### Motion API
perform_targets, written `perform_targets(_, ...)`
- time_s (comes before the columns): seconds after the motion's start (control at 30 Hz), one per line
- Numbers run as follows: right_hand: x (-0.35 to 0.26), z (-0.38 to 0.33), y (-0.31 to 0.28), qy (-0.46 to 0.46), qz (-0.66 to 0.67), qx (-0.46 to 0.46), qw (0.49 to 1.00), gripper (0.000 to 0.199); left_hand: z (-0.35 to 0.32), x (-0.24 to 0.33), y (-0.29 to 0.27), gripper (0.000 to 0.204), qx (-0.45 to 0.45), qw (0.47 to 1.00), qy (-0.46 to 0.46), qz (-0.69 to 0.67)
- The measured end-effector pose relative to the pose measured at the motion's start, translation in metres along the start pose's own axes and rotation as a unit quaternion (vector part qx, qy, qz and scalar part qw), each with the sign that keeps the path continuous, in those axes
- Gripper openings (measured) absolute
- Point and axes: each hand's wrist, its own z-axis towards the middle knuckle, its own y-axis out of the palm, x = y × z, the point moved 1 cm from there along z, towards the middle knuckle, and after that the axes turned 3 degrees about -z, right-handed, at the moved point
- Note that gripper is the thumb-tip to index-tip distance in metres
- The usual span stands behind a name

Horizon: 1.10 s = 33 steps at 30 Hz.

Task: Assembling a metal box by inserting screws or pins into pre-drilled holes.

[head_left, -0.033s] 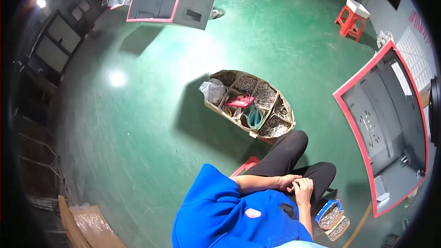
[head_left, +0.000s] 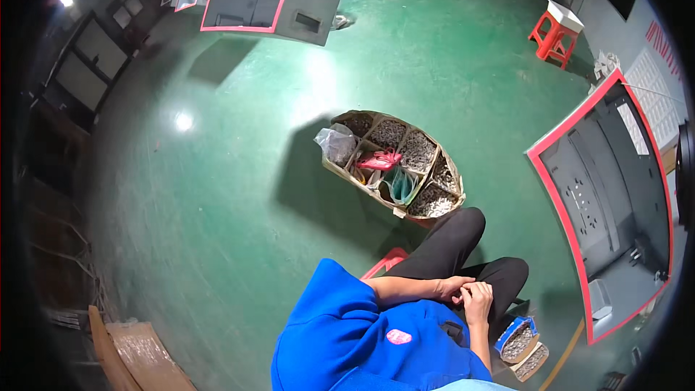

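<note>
The left hand (head_left: 449, 288) and right hand (head_left: 477, 300) meet above the black trousers (head_left: 443, 245); whether the fingers pinch anything, I cannot tell. Bracing both forearms should steady fine fingerwork. The small blue-edged parts box (head_left: 511, 332) sits beside the right leg; the compartmented hardware box (head_left: 355, 180) stands just beyond the left knee.

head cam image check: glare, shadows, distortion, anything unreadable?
Head view: glare spot on the green floor, left of the divided container; head view: dark shadow at that container's left; head view: fisheye bows the red-edged cabinet, picture rim black; head view: left hand and right hand together, too small to tell whether they hold anything.
</note>
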Motion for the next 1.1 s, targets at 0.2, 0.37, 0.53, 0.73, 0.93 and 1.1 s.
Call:
perform_targets(0.2, -0.001, 0.004, -0.006, 0.01, -0.021, 0.015, 1.0, 0.007, 0.002, 0.002, 0.001, 0.048, -0.04, 0.996, -0.005, -0.076)
perform_targets(0.37, 0.0, 0.0, -0.011, 0.033, -0.043, -0.009, 0.998, 0.01, -0.008, 0.005, 0.011, 0.049, -0.042, 0.998, -0.002, -0.038)
perform_targets(0.53, -0.004, 0.001, -0.012, 0.053, -0.064, -0.021, 0.996, 0.01, -0.018, 0.006, 0.014, 0.05, -0.041, 0.998, -0.002, 0.042)
perform_targets(0.73, -0.005, -0.011, -0.018, 0.098, -0.053, -0.016, 0.994, 0.009, -0.016, 0.003, 0.011, 0.051, -0.025, 0.992, -0.017, 0.123)
perform_targets(0.93, 0.015, -0.001, -0.045, 0.15, -0.013, 0.075, 0.986, 0.013, -0.027, 0.02, 0.017, 0.032, -0.078, 0.996, -0.037, 0.035)
perform_targets(1.1, 0.022, -0.018, -0.073, 0.264, 0.061, 0.163, 0.949, 0.009, -0.063, 0.043, 0.058, 0.023, -0.025, 0.985, -0.015, 0.17)
